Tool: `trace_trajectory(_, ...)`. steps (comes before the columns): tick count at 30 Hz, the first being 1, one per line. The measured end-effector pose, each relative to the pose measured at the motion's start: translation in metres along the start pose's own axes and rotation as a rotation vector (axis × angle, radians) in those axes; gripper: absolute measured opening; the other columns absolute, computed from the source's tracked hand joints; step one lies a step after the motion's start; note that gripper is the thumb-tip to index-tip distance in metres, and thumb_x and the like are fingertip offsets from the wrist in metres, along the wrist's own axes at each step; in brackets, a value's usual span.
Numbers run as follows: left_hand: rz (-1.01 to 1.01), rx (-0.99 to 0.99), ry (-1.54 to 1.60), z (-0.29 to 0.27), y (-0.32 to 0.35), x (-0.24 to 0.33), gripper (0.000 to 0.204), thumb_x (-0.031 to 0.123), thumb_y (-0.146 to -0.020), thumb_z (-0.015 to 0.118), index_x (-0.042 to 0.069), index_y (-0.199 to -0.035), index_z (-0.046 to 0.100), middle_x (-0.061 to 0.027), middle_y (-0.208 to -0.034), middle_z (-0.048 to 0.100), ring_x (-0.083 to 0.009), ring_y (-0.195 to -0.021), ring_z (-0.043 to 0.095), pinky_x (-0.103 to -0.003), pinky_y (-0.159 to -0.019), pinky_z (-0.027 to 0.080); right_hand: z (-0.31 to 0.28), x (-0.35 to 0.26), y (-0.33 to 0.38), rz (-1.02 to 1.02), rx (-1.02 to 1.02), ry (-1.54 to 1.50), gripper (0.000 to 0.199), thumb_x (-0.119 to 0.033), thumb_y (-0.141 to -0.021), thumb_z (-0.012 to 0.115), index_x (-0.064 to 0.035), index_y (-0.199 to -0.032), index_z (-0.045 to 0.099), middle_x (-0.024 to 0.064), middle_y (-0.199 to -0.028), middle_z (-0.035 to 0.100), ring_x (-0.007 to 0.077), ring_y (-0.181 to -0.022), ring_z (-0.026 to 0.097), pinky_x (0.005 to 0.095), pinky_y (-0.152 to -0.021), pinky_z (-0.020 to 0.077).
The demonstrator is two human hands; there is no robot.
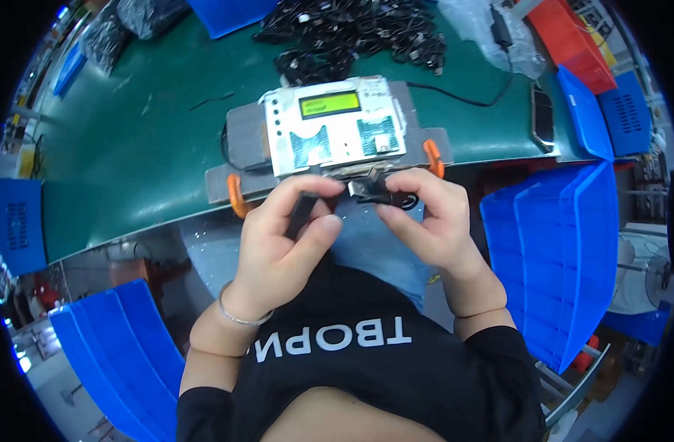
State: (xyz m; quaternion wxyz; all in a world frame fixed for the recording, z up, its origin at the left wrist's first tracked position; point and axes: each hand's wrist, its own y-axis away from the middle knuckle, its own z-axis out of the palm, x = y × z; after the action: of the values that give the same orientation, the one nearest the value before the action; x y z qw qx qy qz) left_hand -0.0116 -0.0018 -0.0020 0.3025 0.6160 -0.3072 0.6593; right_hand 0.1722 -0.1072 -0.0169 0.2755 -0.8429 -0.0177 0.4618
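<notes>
My left hand (281, 239) is closed round a small black oblong piece (301, 214), whose exact kind I cannot make out. Its fingertips point toward my right hand (432, 221), which pinches a bundled black USB cable (373, 193). The cable's metal plug (354, 189) faces left, and a short loop hangs by the right fingers. Both hands are just in front of a white tester box (278, 147) with a lit yellow-green screen (329, 105). That box rests on a grey base (245, 132) at the table's near edge.
Orange clamps (236, 195) flank the tester on the green table (153, 140). Behind it lies a heap of black cables (344, 37). A phone (542, 116) lies at the right. Large blue bins stand below at right (550, 258) and left (116, 353).
</notes>
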Motion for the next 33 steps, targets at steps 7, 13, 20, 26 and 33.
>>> trace_trajectory(7,0.061,0.106,-0.125,-0.002,-0.001,-0.009,0.015,0.010,-0.085,0.064,0.001,-0.097,0.063,-0.0024,-0.081,0.062,-0.0075,-0.071,0.056,-0.022,-0.065,0.045,0.020,-0.006,0.005,0.054,-0.140,-0.198,0.025,-0.006,-0.075,0.068,0.0023,-0.097,0.059,0.0100,-0.085,0.064,0.0150,-0.073,0.061,0.0263,-0.066,0.0483)
trace_trajectory(13,0.119,0.051,-0.213,-0.004,0.001,-0.005,0.013,0.005,-0.083,0.063,0.000,-0.096,0.064,-0.0074,-0.083,0.065,-0.0147,-0.074,0.061,-0.025,-0.066,0.047,0.017,-0.007,0.007,0.640,-0.268,-0.888,0.029,-0.024,-0.091,0.054,0.0034,-0.100,0.059,0.0095,-0.088,0.063,0.0146,-0.075,0.061,0.0264,-0.069,0.0494)
trace_trajectory(20,0.185,0.025,-0.370,-0.009,-0.006,0.003,0.012,0.003,-0.078,0.065,0.002,-0.091,0.065,-0.0086,-0.076,0.060,-0.0203,-0.070,0.060,-0.030,-0.062,0.046,0.034,0.003,0.013,0.799,-0.336,-1.153,0.028,-0.022,-0.089,0.060,0.0014,-0.102,0.059,0.0044,-0.092,0.061,0.0108,-0.085,0.057,0.0234,-0.077,0.0461)
trace_trajectory(26,0.282,-0.039,-0.630,-0.004,-0.005,0.010,0.015,0.004,-0.074,0.070,0.003,-0.088,0.065,-0.0081,-0.074,0.055,-0.0203,-0.066,0.057,-0.030,-0.059,0.045,0.047,-0.001,0.020,0.597,-0.313,-1.020,0.026,-0.024,-0.090,0.060,-0.0023,-0.104,0.054,0.0001,-0.096,0.054,0.0066,-0.087,0.051,0.0230,-0.079,0.0422)
trace_trajectory(33,0.338,0.080,-0.563,0.004,-0.002,0.003,0.012,0.004,-0.075,0.070,0.002,-0.085,0.064,-0.0083,-0.082,0.059,-0.0211,-0.073,0.062,-0.028,-0.062,0.049,0.058,0.006,0.030,0.617,-0.091,-1.306,0.032,-0.027,-0.091,0.060,-0.0030,-0.110,0.049,0.0017,-0.100,0.053,0.0098,-0.088,0.050,0.0245,-0.080,0.0407)
